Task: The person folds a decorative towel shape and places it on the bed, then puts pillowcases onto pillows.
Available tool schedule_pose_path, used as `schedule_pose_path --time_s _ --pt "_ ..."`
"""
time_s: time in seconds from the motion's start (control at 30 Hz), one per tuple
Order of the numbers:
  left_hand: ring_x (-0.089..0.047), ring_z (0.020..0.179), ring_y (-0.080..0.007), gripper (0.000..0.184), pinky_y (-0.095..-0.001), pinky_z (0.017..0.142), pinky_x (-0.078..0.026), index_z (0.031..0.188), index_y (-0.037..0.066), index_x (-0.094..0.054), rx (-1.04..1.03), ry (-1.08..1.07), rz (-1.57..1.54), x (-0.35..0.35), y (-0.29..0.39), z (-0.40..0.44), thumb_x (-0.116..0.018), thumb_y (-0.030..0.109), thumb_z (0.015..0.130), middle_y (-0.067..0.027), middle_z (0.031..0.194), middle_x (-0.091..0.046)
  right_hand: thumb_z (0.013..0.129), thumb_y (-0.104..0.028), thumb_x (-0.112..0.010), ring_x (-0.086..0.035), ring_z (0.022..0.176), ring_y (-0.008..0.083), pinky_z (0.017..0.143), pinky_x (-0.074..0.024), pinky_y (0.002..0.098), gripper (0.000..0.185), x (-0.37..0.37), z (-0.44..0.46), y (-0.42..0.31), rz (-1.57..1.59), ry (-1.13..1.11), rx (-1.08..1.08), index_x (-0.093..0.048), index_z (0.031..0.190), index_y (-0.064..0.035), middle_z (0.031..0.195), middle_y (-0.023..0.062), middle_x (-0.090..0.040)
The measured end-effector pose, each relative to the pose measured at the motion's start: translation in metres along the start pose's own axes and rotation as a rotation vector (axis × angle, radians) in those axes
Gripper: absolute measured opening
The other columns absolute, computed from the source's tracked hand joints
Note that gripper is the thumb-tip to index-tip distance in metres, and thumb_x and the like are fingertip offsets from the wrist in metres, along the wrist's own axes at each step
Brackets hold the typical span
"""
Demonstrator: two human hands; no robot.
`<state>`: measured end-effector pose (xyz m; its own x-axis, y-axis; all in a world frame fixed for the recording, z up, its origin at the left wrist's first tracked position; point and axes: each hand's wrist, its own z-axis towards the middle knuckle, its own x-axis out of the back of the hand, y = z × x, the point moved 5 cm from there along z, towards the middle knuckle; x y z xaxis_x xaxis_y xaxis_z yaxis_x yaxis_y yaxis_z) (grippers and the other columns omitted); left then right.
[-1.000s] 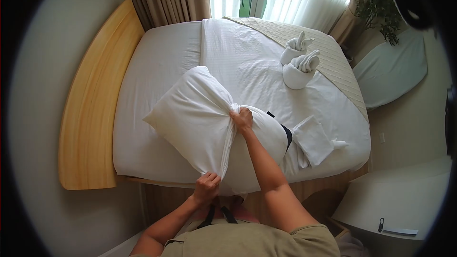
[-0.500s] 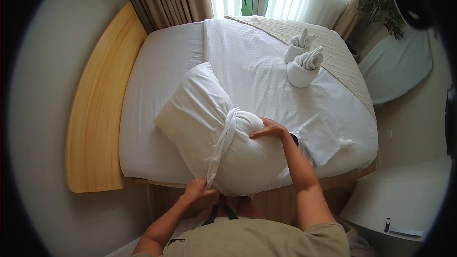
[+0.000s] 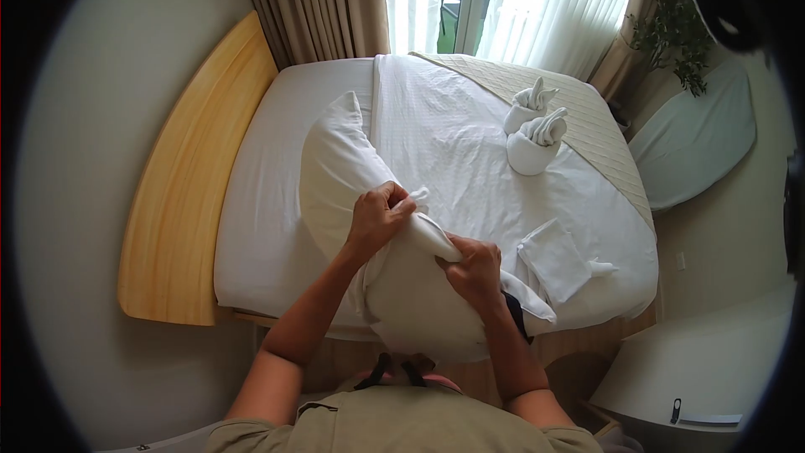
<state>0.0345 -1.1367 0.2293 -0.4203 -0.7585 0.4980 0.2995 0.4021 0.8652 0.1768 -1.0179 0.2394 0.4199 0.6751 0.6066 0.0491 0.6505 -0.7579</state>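
Note:
A white pillow (image 3: pixel 335 172), partly covered by a bunched white pillowcase (image 3: pixel 419 294), leans at the near side of the bed in front of me. My left hand (image 3: pixel 381 214) pinches the gathered edge of the case near the pillow's middle. To its right, my right hand (image 3: pixel 474 267) grips the pillow's covered part, fingers wrapped round the cloth. A dark strap or cloth shows beside my right wrist. Folded white cloth (image 3: pixel 555 260) lies on the bed to the right of my right hand.
Two folded towel figures (image 3: pixel 533 147) stand on the white bed (image 3: pixel 272 151), near a beige quilted runner (image 3: pixel 579 105). A wooden headboard (image 3: pixel 193 193) is at the left. Curtains hang beyond. A white cabinet top (image 3: pixel 704 361) stands at the lower right.
My left hand has moved up from the case's lower edge to its upper edge. My right hand has shifted slightly down, and the pillow has tilted and folded more.

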Motion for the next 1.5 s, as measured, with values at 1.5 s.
schedule_pose_path --time_s 1.5 --pt "-0.052 0.098 -0.0307 0.034 -0.0381 0.082 -0.046 0.100 0.006 -0.056 -0.486 -0.059 0.609 -0.158 -0.106 -0.042 -0.064 0.004 0.067 -0.0140 0.101 -0.053 0.059 -0.022 -0.085 -0.061 0.073 0.0154 0.062 -0.0500 0.0299 0.059 -0.060 -0.082 0.245 0.731 -0.372 -0.829 -0.057 0.104 0.0025 0.091 0.0104 -0.063"
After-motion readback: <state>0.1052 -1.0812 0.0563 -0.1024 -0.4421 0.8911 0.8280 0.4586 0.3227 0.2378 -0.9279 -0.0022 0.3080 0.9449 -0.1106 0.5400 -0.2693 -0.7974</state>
